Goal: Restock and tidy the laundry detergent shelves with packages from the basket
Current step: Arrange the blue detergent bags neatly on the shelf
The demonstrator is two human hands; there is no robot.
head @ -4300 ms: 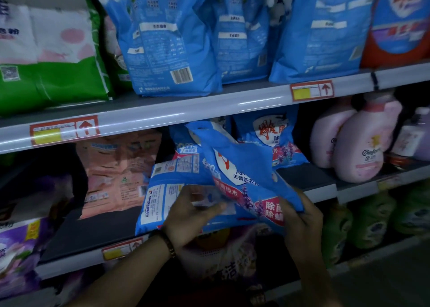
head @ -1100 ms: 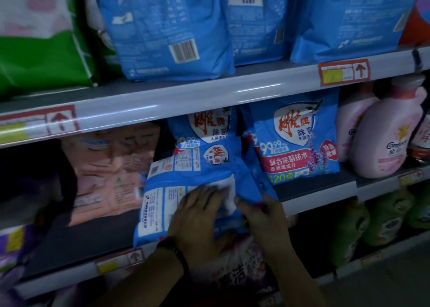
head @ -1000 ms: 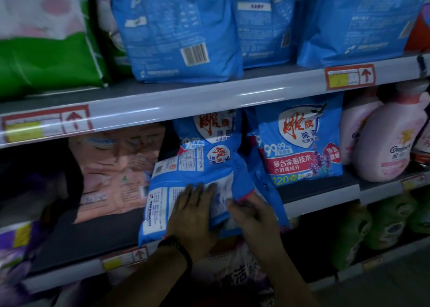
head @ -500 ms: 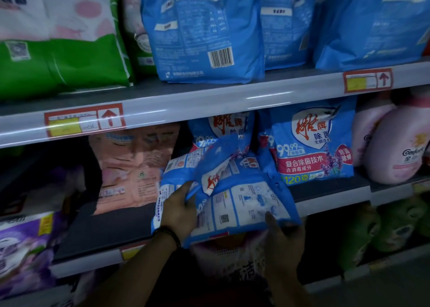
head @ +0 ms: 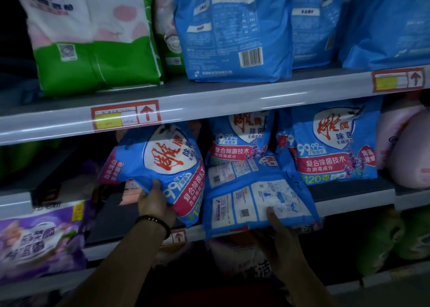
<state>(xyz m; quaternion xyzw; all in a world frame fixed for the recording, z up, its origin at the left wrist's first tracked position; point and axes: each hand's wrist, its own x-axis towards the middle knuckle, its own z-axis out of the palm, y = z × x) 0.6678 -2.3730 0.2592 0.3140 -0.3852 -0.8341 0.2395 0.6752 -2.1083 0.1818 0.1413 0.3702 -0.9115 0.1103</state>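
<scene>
- Lifted clear in the last half-second, one blue bag (head: 162,164) now hangs in the left hand (head: 154,205), left of centre just under the upper shelf (head: 232,102). Its front panel is turned out and tilted. A moment earlier it was only being peeled off the pile.
- Left hand grasps that lifted bag from below, fingers curled round its lower edge. A dark band circles the wrist, and the forearm rises from the bottom left of the frame.
- Right hand (head: 280,233) works low and right of centre. Its thumb (head: 271,213) presses on the flat bag (head: 253,202); the other fingers are hidden under the front edge, so this looks like a steadying pinch.
- Flat bag lies back panel up, overhanging the lip of the middle shelf (head: 346,202) and touching the lifted bag on its left.
- Two standing bags (head: 332,143) of the same brand face out behind it, upright and side by side.
- With the pile split, restocking looks part done. The lifted bag seems bound for the dark gap left of the standing pair, and the flat one is not yet stood up.
- Pink bottle (head: 409,153) sits at the right edge, a green bag (head: 93,57) upper left and a purple bag (head: 39,237) lower left.
- Below the shelf it is too dark to make out the basket.
</scene>
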